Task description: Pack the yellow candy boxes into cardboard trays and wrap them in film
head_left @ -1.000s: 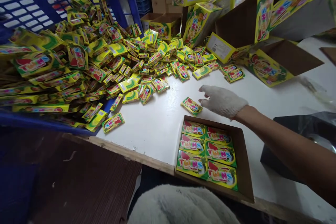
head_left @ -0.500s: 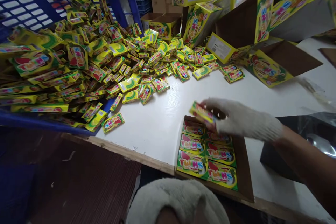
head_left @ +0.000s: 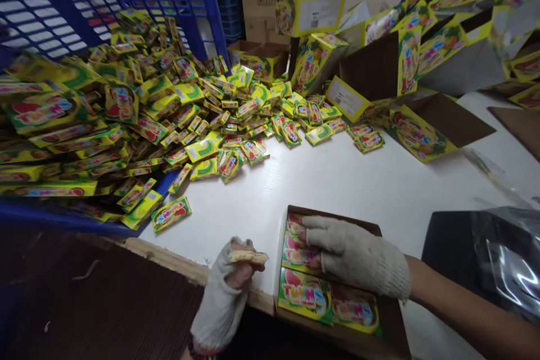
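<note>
The gloved left hand, lower centre, pinches a small packet upright; the gloved right hand lies flat and open on yellow packets in a cardboard tray.

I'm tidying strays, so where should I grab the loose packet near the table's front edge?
Pinch the packet across its two long edges, coming down from above on the near side. It lies flat on the white table, apart from the pile, so both long edges are free.
</note>
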`<state>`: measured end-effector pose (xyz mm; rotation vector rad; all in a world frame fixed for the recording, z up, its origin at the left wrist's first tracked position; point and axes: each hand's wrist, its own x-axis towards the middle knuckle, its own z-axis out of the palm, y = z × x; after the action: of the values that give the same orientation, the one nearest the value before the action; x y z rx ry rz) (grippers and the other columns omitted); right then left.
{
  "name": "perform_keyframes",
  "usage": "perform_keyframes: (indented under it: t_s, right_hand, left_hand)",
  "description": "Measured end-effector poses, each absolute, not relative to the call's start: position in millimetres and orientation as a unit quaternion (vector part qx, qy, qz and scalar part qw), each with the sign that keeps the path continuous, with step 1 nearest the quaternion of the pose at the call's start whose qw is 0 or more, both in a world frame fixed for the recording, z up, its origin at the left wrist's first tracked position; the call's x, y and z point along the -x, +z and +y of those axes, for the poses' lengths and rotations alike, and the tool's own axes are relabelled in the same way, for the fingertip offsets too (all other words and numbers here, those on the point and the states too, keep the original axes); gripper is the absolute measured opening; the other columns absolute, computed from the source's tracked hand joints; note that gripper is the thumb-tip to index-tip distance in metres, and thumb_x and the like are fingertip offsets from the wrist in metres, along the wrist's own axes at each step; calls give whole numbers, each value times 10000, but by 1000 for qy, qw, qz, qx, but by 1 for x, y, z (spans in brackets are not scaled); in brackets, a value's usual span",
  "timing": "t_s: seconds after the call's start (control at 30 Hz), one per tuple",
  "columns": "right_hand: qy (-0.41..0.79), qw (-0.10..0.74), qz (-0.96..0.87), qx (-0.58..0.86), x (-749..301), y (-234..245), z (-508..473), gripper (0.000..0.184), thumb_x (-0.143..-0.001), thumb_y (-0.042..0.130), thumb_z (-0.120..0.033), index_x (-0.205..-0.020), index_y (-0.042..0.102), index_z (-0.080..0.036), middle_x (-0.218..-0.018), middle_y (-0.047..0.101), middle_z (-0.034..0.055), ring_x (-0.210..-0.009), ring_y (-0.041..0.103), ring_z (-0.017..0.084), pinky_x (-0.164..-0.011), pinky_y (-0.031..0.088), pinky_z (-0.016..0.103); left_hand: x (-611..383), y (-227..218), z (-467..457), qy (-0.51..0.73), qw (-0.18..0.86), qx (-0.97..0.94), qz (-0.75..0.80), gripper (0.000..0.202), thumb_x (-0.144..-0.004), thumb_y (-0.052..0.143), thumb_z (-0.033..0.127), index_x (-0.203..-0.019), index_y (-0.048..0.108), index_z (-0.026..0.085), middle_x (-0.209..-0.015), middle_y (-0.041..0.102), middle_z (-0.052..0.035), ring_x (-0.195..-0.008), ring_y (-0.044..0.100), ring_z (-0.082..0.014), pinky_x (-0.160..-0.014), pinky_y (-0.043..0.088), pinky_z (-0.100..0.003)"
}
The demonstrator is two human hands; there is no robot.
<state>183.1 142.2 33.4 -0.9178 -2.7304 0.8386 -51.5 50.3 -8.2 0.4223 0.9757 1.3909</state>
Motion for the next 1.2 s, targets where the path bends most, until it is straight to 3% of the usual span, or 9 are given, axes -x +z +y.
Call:
perform_keyframes:
  t_s: [0.17,0.33,0.43,0.6,0.73,0.83,0.93,1.0,1.2]
  right_hand:
    - [223,145,-848,459,-112,37,242,217,-832,536,-168,-1034,615,-174,-1085,642,91,-989,599,205,-891,460,352]
    - [147,26,-817,556,-29,18,305,600,-789,612,-347,-1334,429,-174,-1251,550,169,-1030,602,268,-814,479,356]
    - [126,-9,-834,536,-23,14,313,751,-723,676,-270,-1402,371,-171,-1229,558,194,-1061,584,310,-805,475,376]
    - [105,-69,-905,406,-91,14,311,414,-772,596,-137,-1170,627,-248,-1279,574,121,-1192,495,314,-965,403,445]
    - [114,-34,-880,460,-150,7,298,428,-809,513,-78,-1191,632,-229,-1439,471,100,-1274,452,284,-1033,367,402]
    - [134,-17,-803,581,-161,-1,285,508,-898,489,-325,-1354,459,-104,-1279,573,217,-1062,606,290,-873,472,385]
    - [208,-26,-739,640,-143,-9,283,767,-847,452,-653,-1372,383,-98,-1131,655,205,-963,653,315,-797,496,405]
    - [239,-35,-713,658,-122,-12,290,799,-818,426,-719,-1351,395,-123,-1175,647,201,-1055,634,340,-853,483,428]
    - [247,-55,-712,655,-86,-2,304,677,-739,649,-427,-1309,425,-138,-1205,632,203,-1080,625,331,-823,492,393]
  left_hand:
    - [57,-41,61,608,657,-118,431,347,-532,916,276,-793,700,204,-756,676,3,-717,634,-112,-711,528,-211]
    - [60,-42,65,626,671,-79,389,297,-559,905,258,-783,717,206,-759,677,8,-709,625,-103,-734,534,-228]
    - [61,-42,64,638,664,-68,383,280,-574,897,253,-791,724,213,-764,680,8,-712,628,-106,-736,537,-231]
    - [60,-43,66,634,675,-72,372,277,-587,891,255,-810,733,214,-774,680,3,-715,628,-106,-746,543,-230]
    - [60,-42,69,620,687,-63,375,278,-574,897,248,-788,727,199,-769,684,-2,-716,633,-108,-741,551,-226]
    - [60,-43,71,607,691,-51,389,301,-553,907,237,-785,722,188,-781,690,-5,-714,636,-109,-749,562,-236]
    - [61,-43,72,601,688,-37,404,347,-516,922,224,-794,718,189,-795,696,-4,-725,642,-113,-753,571,-244]
    - [61,-43,71,605,679,-28,414,374,-495,930,221,-800,715,196,-797,698,2,-731,647,-117,-761,578,-256]
    - [61,-41,69,613,666,-23,425,390,-484,933,214,-813,723,212,-790,712,8,-704,661,-127,-766,597,-287]
